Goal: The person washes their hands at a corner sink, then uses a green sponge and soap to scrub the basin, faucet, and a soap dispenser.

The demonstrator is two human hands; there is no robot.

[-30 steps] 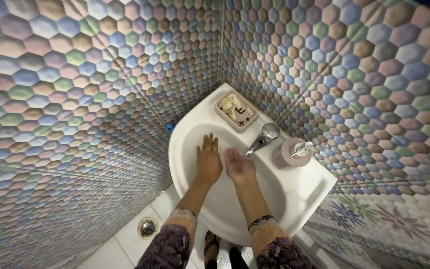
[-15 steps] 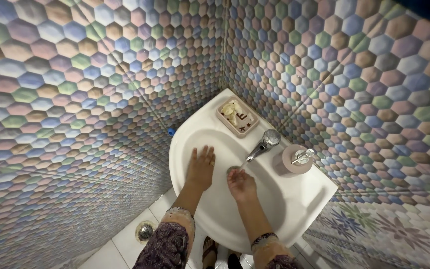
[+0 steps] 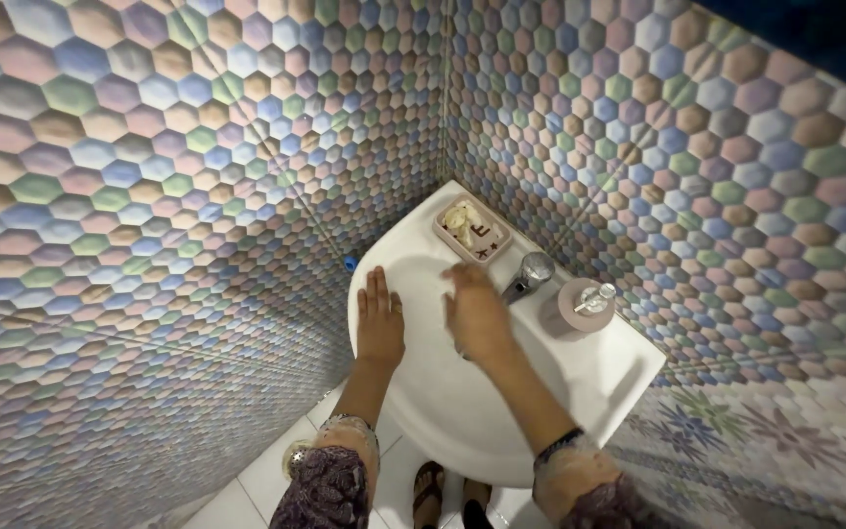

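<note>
We see both hands over a white corner sink [image 3: 580,377] set where two walls of coloured hexagon tiles [image 3: 149,196] meet, in the centre of the frame. The left hand [image 3: 380,318] lies palm down over the basin with its fingers [image 3: 376,286] flat and open, holding nothing; it seems to rest there simply to stay over the bowl. The right hand [image 3: 477,312] reaches toward the chrome tap [image 3: 531,271] just right of centre, fingers loosely spread and gripping nothing, its blur hiding whether it touches the tap. A beige soap dish [image 3: 472,230] sits on the sink's back corner, within easy reach, and a pink pump dispenser [image 3: 583,304] stands just beside the tap on the right rim. Sandalled feet [image 3: 447,495] show on the white floor below.
</note>
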